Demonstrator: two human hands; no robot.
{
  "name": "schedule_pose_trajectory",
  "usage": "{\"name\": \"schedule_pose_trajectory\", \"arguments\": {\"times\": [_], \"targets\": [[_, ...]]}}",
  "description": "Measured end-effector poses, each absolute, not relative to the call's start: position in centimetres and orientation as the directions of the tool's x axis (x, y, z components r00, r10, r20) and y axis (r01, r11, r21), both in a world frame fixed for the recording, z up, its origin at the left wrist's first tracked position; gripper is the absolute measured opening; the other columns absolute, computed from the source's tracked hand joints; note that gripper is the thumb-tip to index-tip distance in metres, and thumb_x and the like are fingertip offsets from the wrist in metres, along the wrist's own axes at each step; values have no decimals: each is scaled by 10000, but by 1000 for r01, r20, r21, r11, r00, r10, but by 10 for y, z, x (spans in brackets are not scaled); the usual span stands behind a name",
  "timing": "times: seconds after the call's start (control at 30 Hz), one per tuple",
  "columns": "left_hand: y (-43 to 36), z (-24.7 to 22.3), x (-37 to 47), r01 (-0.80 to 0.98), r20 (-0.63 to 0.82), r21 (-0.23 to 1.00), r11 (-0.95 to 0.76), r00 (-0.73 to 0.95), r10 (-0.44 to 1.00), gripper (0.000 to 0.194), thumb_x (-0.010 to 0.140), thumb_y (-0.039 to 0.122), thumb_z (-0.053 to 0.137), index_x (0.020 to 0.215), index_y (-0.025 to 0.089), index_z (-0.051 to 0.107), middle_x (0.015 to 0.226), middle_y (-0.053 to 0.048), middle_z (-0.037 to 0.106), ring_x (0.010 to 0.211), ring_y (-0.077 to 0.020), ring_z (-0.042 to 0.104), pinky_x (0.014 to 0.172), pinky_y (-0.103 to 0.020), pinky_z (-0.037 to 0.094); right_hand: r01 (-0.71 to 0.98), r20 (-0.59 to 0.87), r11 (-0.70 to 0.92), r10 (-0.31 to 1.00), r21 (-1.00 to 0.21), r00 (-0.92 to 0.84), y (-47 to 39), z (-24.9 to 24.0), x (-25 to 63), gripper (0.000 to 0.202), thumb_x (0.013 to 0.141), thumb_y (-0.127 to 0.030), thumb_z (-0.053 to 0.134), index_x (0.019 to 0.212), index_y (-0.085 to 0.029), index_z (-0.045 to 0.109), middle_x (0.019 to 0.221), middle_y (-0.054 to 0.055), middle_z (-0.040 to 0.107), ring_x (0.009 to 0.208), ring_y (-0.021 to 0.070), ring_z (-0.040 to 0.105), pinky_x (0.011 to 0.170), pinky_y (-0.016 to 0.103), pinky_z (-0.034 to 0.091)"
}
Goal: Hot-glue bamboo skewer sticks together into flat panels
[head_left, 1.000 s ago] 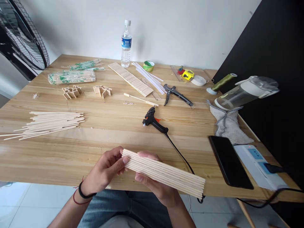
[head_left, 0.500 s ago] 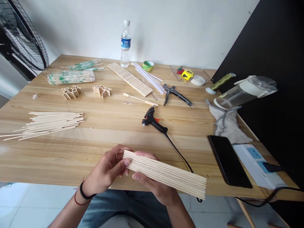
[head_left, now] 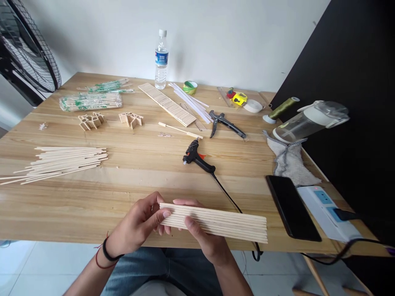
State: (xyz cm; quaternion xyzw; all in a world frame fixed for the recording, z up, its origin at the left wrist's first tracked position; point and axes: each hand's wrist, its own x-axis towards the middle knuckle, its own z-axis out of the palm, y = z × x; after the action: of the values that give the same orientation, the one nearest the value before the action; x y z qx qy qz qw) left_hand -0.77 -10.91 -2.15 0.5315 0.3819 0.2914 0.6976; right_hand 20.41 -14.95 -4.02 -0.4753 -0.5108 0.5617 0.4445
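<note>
A flat panel of thin wooden sticks (head_left: 234,224), laid side by side, is held above the table's front edge. My left hand (head_left: 143,222) pinches its left end, thumb on top and fingers beneath. Around the panel's middle is my right hand (head_left: 205,238), its thumb over the near edge and its fingers behind the far edge. Beyond the hands a black hot glue gun (head_left: 197,158) lies on its side, its cord running toward the right hand. Loose wooden sticks (head_left: 68,160) are spread on the left of the table.
Farther back lie a long stick panel (head_left: 168,103), small wooden pieces (head_left: 131,119), wrapped sticks (head_left: 91,101), white glue sticks (head_left: 191,100) and black pliers (head_left: 226,123). A water bottle (head_left: 161,61) stands by the wall. A phone (head_left: 293,207) and a power strip (head_left: 328,211) are at right.
The stick panel has tilted so its top face shows narrower, its right end slightly raised. My right thumb has moved from beside the near edge onto the panel. The view has shifted slightly.
</note>
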Motion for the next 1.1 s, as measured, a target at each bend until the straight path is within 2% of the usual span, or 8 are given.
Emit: {"name": "schedule_pose_trajectory", "arguments": {"times": [0.1, 0.23, 0.47, 0.57, 0.67, 0.77, 0.9, 1.1], "targets": [[-110, -23, -7, -4, -210, 967, 256, 560, 801, 349, 1033, 526, 630, 945, 201, 538, 806, -63, 775, 692, -147, 670, 665, -248, 507, 6, -68, -67, 996, -998, -60, -148, -36, 200, 426, 1025, -613, 586, 1170, -276, 802, 1093, 60, 796, 1035, 271, 730, 990, 429, 575], [-111, -24, -8, 47, -183, 981, 190, 564, 806, 317, 1063, 502, 581, 1015, 189, 571, 806, -67, 766, 682, -149, 643, 668, -260, 509, 29, -61, -60, 998, -998, -22, -146, -38, 199, 466, 1033, -632, 550, 1164, -278, 824, 1118, 72, 800, 1081, 297, 717, 1020, 468, 567], [-111, -20, -10, 72, -151, 988, 133, 503, 851, 345, 1088, 517, 505, 974, 197, 561, 752, -23, 685, 648, -134, 551, 620, -247, 445, -31, -99, -98, 995, -995, 21, -147, -45, 200, 555, 1058, -663, 438, 1197, -278, 814, 1015, 81, 801, 870, 280, 720, 813, 438, 622], [-110, -18, -8, 64, -170, 985, 159, 454, 875, 376, 1079, 544, 507, 931, 202, 556, 708, -2, 634, 633, -132, 523, 603, -244, 419, -64, -115, -111, 991, -992, 64, -147, -44, 200, 577, 1059, -664, 426, 1175, -259, 819, 976, 82, 804, 864, 279, 725, 771, 419, 621], [-110, -17, -7, 64, -218, 976, 209, 364, 906, 419, 1054, 586, 532, 886, 203, 563, 678, 27, 538, 609, -121, 467, 566, -233, 378, -110, -132, -118, 984, -987, 122, -146, -43, 198, 583, 1048, -667, 448, 1151, -237, 828, 1026, 93, 810, 862, 273, 716, 748, 401, 607], [-111, -20, -7, 26, -263, 964, 266, 259, 929, 426, 1026, 609, 569, 882, 208, 573, 690, 50, 418, 588, -108, 378, 511, -218, 316, -203, -143, -111, 978, -973, 150, -144, -45, 197, 568, 1043, -655, 471, 1142, -227, 831, 1029, 96, 806, 765, 241, 666, 690, 384, 572], [-112, -25, -8, -78, -305, 945, 318, 141, 942, 418, 1007, 640, 586, 926, 230, 569, 672, 72, 293, 564, -101, 284, 489, -199, 273, -379, -138, -52, 969, -924, 204, -141, -50, 198, 590, 1052, -636, 441, 1097, -208, 844, 876, 98, 789, 643, 212, 589, 592, 364, 518], [-112, -25, -7, -106, -302, 943, 315, 126, 945, 423, 1014, 647, 569, 931, 232, 567, 644, 77, 277, 552, -103, 275, 481, -198, 285, -440, -128, -13, 964, -898, 233, -138, -50, 197, 615, 1064, -642, 411, 1066, -210, 849, 862, 101, 784, 622, 198, 581, 557, 348, 495]]}}
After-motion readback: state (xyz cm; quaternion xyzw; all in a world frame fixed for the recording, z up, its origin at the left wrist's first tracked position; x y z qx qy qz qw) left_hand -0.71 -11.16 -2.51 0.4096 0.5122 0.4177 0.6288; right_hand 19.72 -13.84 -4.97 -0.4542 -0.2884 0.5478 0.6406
